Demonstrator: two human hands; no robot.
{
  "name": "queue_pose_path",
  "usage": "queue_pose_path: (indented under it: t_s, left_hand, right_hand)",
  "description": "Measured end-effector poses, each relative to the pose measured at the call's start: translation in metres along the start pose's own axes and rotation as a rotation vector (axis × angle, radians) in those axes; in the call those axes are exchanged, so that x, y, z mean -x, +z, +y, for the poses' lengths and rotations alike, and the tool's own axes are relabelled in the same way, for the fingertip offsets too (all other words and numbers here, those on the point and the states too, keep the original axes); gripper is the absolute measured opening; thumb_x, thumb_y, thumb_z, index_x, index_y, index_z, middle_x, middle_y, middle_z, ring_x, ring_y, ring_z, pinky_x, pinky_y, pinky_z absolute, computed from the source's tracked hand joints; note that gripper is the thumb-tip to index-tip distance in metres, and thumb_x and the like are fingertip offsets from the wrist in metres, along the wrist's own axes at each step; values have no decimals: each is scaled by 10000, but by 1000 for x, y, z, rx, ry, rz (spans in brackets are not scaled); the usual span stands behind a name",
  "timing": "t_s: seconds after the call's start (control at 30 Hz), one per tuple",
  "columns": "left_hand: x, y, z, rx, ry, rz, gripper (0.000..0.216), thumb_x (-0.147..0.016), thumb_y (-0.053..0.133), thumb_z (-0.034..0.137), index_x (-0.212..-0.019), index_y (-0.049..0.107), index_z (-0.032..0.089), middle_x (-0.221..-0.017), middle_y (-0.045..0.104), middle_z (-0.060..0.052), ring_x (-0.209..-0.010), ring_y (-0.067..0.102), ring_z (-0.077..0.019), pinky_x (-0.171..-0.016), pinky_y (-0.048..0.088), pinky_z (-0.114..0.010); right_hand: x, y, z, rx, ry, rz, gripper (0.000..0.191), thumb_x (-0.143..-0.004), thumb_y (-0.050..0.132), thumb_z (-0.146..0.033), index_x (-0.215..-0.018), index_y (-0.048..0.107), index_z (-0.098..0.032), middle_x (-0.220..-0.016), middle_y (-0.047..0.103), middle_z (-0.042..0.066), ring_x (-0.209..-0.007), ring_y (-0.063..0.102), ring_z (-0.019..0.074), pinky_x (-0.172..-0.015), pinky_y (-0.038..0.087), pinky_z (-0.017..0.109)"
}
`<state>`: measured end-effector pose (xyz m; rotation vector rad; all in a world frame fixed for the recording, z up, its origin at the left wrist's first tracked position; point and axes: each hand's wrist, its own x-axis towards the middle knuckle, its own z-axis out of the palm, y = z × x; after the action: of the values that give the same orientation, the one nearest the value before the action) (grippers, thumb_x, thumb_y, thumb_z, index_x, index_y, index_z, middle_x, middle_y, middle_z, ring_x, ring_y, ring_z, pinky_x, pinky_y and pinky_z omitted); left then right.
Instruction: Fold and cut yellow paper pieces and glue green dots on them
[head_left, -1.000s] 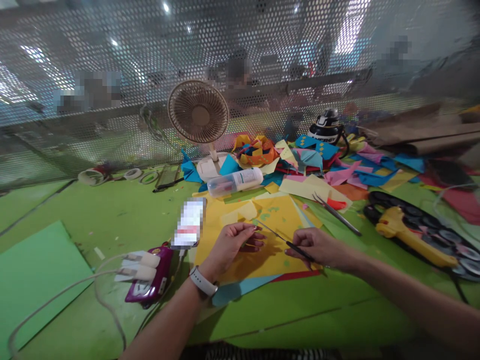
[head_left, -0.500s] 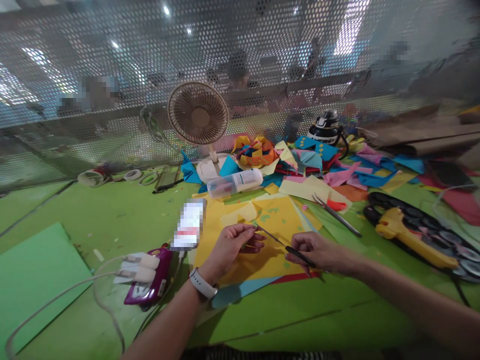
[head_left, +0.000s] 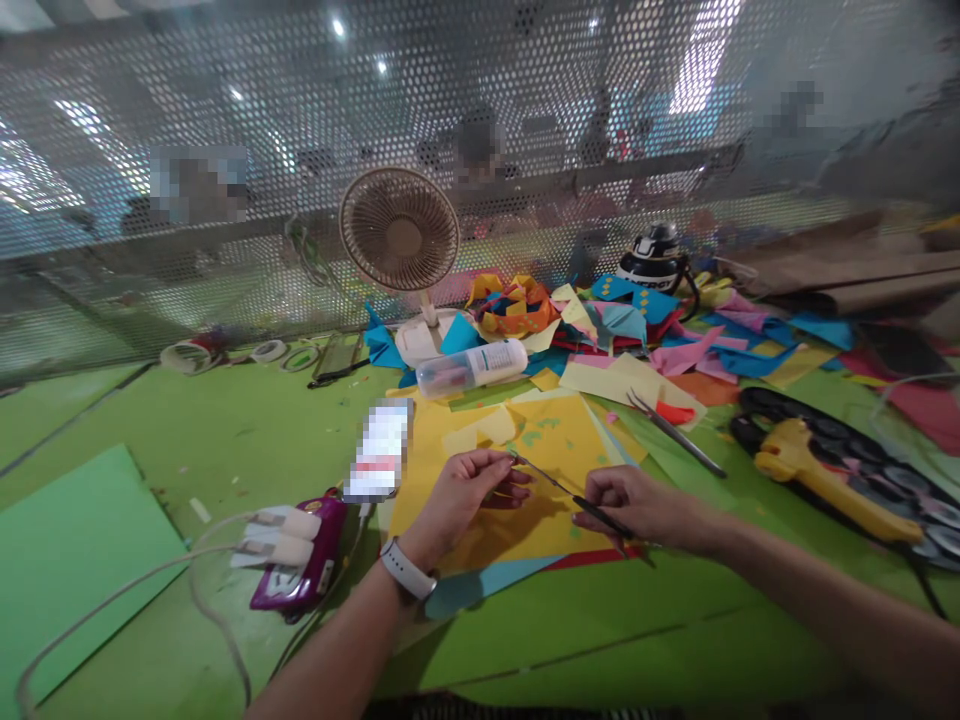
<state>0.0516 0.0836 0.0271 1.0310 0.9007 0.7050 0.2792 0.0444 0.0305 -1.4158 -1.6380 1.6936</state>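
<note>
The held tool's handle (head_left: 598,513) is black, the paper (head_left: 589,440) yellow.

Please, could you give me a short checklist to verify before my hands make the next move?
1. Right hand holds the thin dark tool: ok.
2. Tool tip is close to the left hand: ok; whether they touch, cannot tell.
3. Left fingers grip a small piece: cannot tell, too small.
4. Yellow sheet lies below both hands: ok.
5. Metal tweezers lie apart from the right hand: ok.
6. Clear bottle stands upright: not ok, it lies on its side.
</note>
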Motion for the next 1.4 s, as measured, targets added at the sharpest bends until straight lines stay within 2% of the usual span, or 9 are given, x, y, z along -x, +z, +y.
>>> queue_pose_path:
  t_s: [0.7, 1.1, 1.4]
  left_hand:
    - [-1, 0, 1, -40, 21, -12, 240, -793, 589, 332, -903, 624, 122, -884, 693, -105, -677, 646, -136, -677, 526, -291]
    - [0, 0, 3, -65, -60, 9, 255, -768, 612, 346, -896, 630, 127, -871, 690, -94, -687, 647, -142, -627, 524, -258]
    - [0, 0, 4, -48, -59, -1, 280, -753, 623, 367, -908, 631, 134, -889, 693, -98, -696, 651, -147, -634, 516, -269]
  right_hand:
    - [2, 0, -3, 9, 14, -13, 383, -633, 671, -482, -658, 462, -162, -467, 511, -60, -377, 404, 48, -361, 241, 172]
    - [0, -1, 0, 7, 12, 2, 388, -644, 664, -492, -662, 460, -162, -453, 519, -58, -369, 415, 54, -362, 239, 173]
    - [0, -1, 0, 6, 6, 16, 386, -647, 662, -494, -661, 463, -164, -456, 528, -53, -374, 434, 63, -364, 251, 179]
